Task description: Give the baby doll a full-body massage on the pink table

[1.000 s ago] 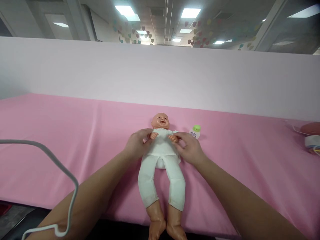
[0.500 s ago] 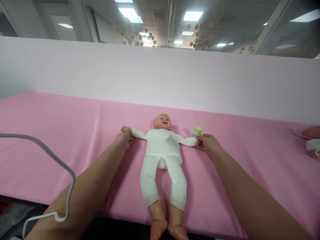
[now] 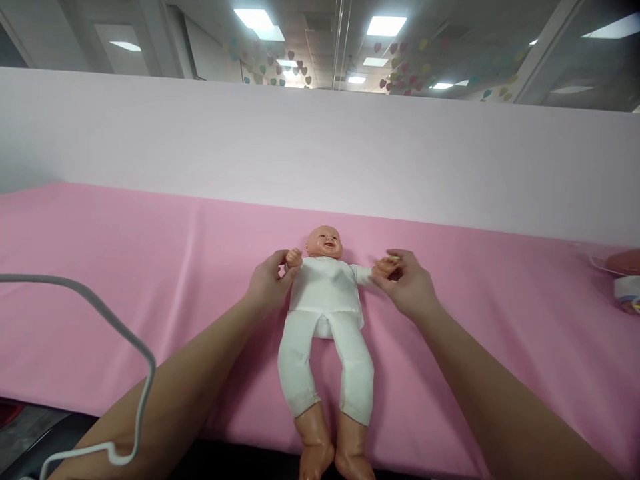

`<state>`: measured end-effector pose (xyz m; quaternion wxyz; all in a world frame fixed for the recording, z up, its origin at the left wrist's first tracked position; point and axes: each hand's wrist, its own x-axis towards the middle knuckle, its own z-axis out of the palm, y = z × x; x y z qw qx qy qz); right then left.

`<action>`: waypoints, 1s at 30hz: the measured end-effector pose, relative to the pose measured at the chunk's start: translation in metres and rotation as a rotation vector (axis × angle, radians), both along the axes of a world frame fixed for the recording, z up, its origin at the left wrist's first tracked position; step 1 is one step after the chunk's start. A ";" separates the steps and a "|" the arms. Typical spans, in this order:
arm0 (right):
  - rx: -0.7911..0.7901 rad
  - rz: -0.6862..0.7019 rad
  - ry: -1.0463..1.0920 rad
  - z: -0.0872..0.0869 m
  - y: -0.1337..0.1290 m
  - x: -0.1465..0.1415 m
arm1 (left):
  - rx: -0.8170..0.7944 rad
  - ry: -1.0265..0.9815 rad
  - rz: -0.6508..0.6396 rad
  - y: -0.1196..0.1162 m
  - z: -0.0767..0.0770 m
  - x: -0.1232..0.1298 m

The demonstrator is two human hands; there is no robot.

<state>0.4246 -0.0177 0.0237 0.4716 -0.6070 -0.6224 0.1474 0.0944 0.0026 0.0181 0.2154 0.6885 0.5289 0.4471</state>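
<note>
A baby doll (image 3: 327, 287) in a white top and white trousers lies on its back on a pink sheet (image 3: 125, 253), its bare feet toward me. My left hand (image 3: 273, 280) is closed on the doll's forearm at the left, and the doll's fist shows above my thumb near its shoulder. At the right, my right hand (image 3: 407, 280) grips the doll's other arm near the hand, whose fingers show between mine. A bit of light green shows behind my right fingers; the rest of that object is hidden.
Behind the sheet stands a white partition (image 3: 320, 147). A grey-white cable (image 3: 120, 320) loops across the lower left over my left forearm. Partly cut off at the right edge are a brown rounded object (image 3: 623, 262) and a white item (image 3: 627, 289).
Both my hands have moved inward with the doll's arms, the left one further. The doll's arms were stretched out sideways and are now bent. The green-capped object is now mostly covered.
</note>
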 end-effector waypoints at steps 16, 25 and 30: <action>-0.112 0.133 -0.125 -0.016 0.001 -0.016 | 0.017 0.332 -0.064 -0.008 0.004 0.003; -0.199 0.017 0.080 -0.034 0.028 0.026 | 0.021 0.285 -0.054 -0.002 0.000 -0.002; -0.277 0.006 0.150 -0.038 0.032 0.029 | 0.012 0.252 -0.055 0.002 -0.005 -0.004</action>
